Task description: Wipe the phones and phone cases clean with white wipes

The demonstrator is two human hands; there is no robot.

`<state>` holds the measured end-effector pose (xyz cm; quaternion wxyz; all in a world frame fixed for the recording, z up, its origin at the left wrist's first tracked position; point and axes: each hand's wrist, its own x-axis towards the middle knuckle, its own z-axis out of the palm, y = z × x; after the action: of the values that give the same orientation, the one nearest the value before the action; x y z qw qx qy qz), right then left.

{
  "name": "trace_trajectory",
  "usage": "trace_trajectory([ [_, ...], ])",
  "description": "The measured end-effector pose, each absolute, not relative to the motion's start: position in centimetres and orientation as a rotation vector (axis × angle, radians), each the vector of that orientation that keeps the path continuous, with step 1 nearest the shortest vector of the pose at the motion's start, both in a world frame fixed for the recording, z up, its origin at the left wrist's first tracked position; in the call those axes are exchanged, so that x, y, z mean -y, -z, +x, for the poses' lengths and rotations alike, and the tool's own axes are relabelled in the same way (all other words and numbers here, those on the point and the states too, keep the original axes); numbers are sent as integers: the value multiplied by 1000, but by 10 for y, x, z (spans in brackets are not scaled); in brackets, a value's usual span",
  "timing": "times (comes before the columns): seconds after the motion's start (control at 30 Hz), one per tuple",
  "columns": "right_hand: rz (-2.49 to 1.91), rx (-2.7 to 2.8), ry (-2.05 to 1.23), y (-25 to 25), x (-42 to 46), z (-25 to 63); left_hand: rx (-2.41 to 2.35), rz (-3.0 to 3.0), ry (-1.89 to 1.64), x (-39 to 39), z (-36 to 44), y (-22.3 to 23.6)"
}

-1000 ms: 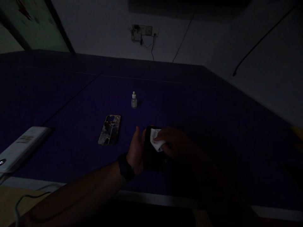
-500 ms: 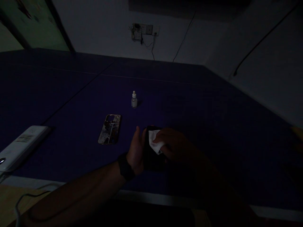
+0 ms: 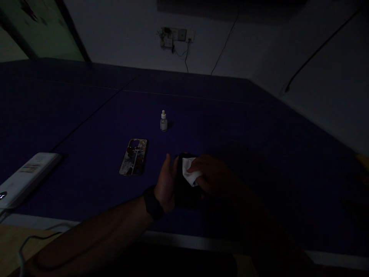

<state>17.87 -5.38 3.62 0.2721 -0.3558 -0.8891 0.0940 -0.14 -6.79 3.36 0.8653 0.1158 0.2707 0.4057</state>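
Observation:
My left hand [image 3: 166,186], with a dark watch [image 3: 153,204] on its wrist, holds a flat black smartphone [image 3: 186,196] by its left side. The phone's lower part blends into the dark. Pinched in my right hand [image 3: 211,174] is a white tissue [image 3: 190,172], pressed against the upper part of the phone. A patterned phone case [image 3: 134,157] lies to the left of my left hand. Beyond my hands stands a small dropper bottle [image 3: 163,122] with a white cap, upright.
A long white device [image 3: 29,175] like a power strip or power bank lies at the left, with a pale cable [image 3: 37,237] near the front edge. The surface is dark blue matting [image 3: 109,127]. Sockets [image 3: 177,35] and wires are on the far wall.
My right hand and the tissue have shifted slightly right and up over the phone. My left hand keeps its hold, and the other things stay in place.

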Motion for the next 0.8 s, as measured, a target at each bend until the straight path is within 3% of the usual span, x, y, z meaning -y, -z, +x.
trace_trajectory([
  [0.2,-1092,2272,-77,-33,47,177,-485,245,-786,67,-4,-35],
  [0.5,-938,2409,-250,-39,55,177,-535,228,-858,66,-2,-34],
  [0.8,-1142,2256,-91,-33,47,177,-451,281,-778,69,-6,-33],
])
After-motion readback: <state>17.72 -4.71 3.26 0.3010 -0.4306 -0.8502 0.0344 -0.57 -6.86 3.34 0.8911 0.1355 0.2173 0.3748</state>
